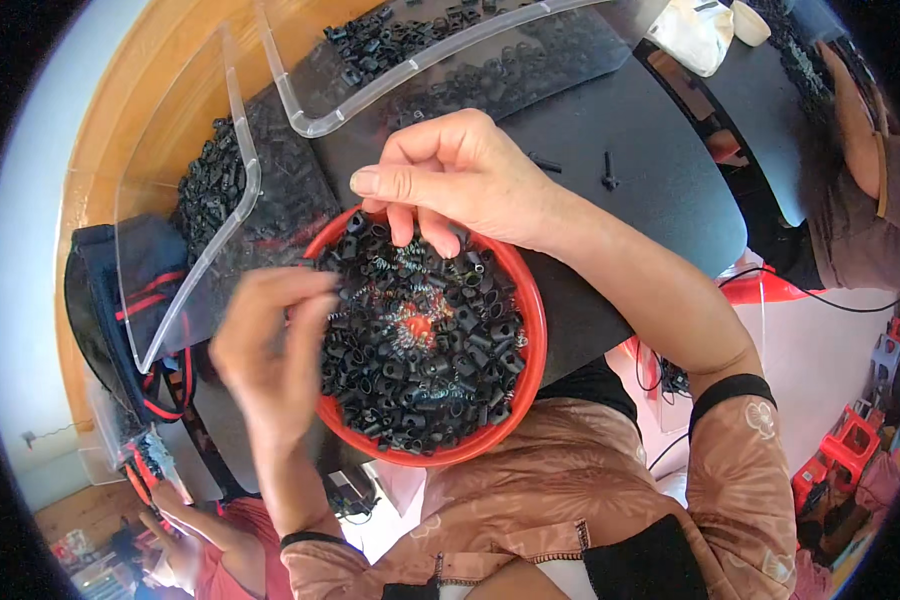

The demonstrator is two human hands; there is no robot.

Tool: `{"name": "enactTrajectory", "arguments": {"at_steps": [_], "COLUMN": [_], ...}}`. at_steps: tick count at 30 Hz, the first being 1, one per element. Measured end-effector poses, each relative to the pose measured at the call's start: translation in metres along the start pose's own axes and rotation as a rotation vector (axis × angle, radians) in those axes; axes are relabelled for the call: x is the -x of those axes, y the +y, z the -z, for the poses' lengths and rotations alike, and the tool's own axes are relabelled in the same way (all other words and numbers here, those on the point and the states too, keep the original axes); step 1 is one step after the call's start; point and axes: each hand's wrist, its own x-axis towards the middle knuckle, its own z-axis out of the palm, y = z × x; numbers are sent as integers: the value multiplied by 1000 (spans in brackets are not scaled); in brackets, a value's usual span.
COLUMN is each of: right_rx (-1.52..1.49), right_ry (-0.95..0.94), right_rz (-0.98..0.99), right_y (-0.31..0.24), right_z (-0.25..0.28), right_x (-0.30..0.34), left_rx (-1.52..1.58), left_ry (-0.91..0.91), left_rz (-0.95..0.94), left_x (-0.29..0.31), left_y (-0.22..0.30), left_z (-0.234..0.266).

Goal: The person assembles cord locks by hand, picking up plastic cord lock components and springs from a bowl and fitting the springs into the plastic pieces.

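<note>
A red bowl stands at the near table edge, against my body. Inside lie many small black tubular plastic parts, with small metal springs among them; a patch of red bottom shows at the centre. My left hand hovers over the bowl's left side, smeared by motion, thumb and forefinger brought together by a dark speck too blurred to name. Above the bowl's far rim is my right hand, its fingers curled in and thumb laid toward the forefinger. Whatever it may hold is hidden.
Two clear plastic trays with heaped black parts stand at the far left. Two loose black pieces lie on the dark table. A black bag hangs left. Other people sit at right and lower left.
</note>
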Motion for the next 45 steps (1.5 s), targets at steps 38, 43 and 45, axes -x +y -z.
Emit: {"name": "enactTrajectory", "arguments": {"at_steps": [38, 43, 45], "right_rx": [705, 882, 1013], "right_ry": [-265, -401, -395], "right_rz": [233, 287, 320], "right_y": [7, 23, 26], "right_z": [-28, -42, -47], "right_x": [6, 15, 16], "left_rx": [-355, -266, -110], "left_ry": [411, 458, 497], "left_rz": [781, 755, 771], "left_x": [189, 195, 194], "left_y": [-96, -93, -88], "left_z": [74, 67, 63]}}
